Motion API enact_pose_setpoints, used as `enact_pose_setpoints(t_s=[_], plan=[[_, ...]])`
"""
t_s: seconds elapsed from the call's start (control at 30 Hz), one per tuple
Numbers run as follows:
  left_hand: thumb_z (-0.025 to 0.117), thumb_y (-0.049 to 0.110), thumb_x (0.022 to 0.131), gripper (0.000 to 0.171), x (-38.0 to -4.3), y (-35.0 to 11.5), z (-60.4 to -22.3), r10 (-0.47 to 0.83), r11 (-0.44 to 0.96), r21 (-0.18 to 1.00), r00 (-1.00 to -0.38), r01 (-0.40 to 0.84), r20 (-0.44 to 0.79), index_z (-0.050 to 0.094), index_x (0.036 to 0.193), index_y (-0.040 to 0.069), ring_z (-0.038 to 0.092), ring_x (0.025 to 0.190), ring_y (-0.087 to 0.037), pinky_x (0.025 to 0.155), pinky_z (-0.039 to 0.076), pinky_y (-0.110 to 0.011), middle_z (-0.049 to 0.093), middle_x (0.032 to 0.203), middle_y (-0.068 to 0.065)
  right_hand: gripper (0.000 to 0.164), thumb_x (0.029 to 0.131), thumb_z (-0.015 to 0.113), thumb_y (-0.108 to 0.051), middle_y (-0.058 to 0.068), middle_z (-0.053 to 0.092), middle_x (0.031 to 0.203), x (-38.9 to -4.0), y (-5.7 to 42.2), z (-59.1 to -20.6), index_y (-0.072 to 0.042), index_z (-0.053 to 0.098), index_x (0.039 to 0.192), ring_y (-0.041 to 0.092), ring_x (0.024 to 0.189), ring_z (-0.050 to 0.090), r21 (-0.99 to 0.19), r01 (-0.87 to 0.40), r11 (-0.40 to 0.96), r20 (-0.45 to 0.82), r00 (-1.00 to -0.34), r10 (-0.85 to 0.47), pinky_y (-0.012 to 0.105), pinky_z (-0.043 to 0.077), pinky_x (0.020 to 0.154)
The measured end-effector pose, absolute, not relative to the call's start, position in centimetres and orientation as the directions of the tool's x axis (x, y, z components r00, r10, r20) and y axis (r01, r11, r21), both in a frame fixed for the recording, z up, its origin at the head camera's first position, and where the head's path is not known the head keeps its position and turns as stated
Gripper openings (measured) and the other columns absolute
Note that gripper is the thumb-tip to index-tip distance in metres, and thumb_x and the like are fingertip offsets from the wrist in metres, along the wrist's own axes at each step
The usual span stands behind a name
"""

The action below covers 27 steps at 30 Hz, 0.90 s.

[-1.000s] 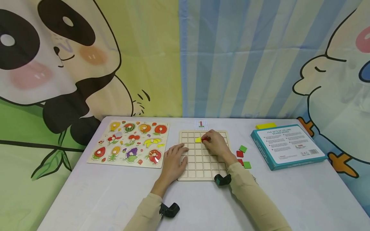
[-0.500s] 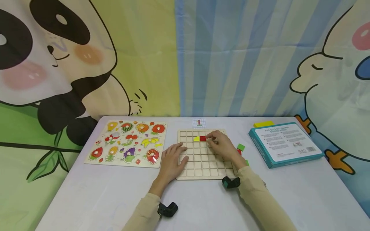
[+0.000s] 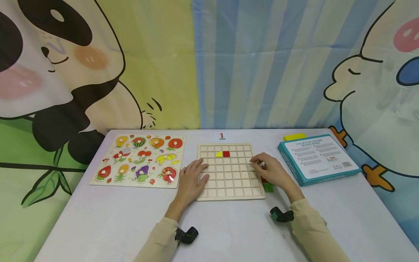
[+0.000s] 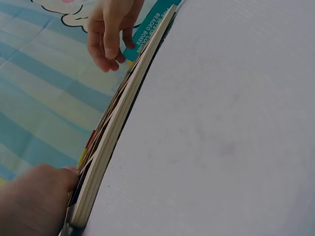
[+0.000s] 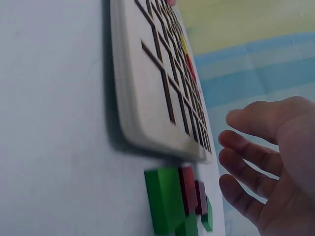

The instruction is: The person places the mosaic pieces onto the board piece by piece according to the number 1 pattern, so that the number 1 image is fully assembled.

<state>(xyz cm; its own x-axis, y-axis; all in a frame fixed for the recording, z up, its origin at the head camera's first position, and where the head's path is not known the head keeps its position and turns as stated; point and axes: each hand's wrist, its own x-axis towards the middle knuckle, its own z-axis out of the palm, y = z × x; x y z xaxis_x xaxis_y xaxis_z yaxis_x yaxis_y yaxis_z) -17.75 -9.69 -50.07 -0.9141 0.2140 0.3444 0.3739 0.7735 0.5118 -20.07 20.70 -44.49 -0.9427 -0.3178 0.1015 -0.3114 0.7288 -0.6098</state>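
Note:
A wooden grid board (image 3: 230, 183) lies flat in front of the person. In its upper rows a yellow tile (image 3: 219, 154), one corner apparently slanted, sits beside a red square tile (image 3: 226, 154). The left hand (image 3: 191, 179) rests on the board's left edge, its fingers extended over the frame. Over the right edge hovers the right hand (image 3: 272, 173), fingers loosely bent and holding nothing in the right wrist view. Below that hand are loose tiles, partly hidden in the head view: a green tile (image 5: 165, 199), a red tile (image 5: 187, 189) and others.
A fruit puzzle board (image 3: 139, 160) lies to the left. Behind the grid is a small pattern card (image 3: 222, 137) with a red and green figure. A teal box (image 3: 319, 158) stands at the right, with a yellow object (image 3: 294, 137) behind it.
The right hand has let go of the red tile, now lying next to the yellow one, and moved right toward the loose tiles. The left hand stays on the board's edge.

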Motion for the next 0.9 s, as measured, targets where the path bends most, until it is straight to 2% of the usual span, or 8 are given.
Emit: enact_pose_setpoints(t_s=[0.33, 0.63, 0.9], plan=[[0.061, 0.028, 0.091, 0.037, -17.9, -9.8, -50.1, 0.21, 0.785, 0.498, -0.915, 0.368, 0.345, 0.059, 0.126, 0.017, 0.04, 0.135, -0.028, 0.1, 0.03, -0.054, 0.047, 0.144, -0.005, 0.019, 0.088, 0.065, -0.014, 0.002, 0.062, 0.096, -18.8, 23.3, -45.0, -0.01, 0.065, 0.106, 0.017, 0.088, 0.057, -0.553, -0.296, 0.779, 0.069, -0.948, -0.311, 0.038, 0.048, 0.08], [0.06, 0.029, 0.091, 0.037, -17.9, -9.9, -50.0, 0.208, 0.787, 0.508, -0.925, 0.351, 0.318, 0.059, 0.127, 0.018, 0.039, 0.136, -0.027, 0.103, 0.029, -0.054, 0.046, 0.145, -0.004, 0.02, 0.087, 0.065, -0.01, 0.006, 0.061, 0.102, -18.4, 24.5, -45.5, -0.008, 0.065, 0.107, 0.021, 0.091, 0.056, -0.506, -0.263, 0.821, 0.081, -0.963, -0.259, 0.038, 0.047, 0.079], [0.061, 0.03, 0.091, 0.037, -17.8, -9.7, -50.1, 0.209, 0.783, 0.513, -0.926, 0.351, 0.315, 0.059, 0.126, 0.02, 0.039, 0.136, -0.027, 0.102, 0.029, -0.052, 0.046, 0.145, -0.004, 0.022, 0.086, 0.066, -0.007, 0.006, 0.059, 0.104, -18.6, 24.7, -46.1, -0.009, 0.065, 0.107, 0.019, 0.089, 0.056, -0.48, -0.273, 0.833, 0.099, -0.961, -0.258, 0.034, 0.047, 0.076]])
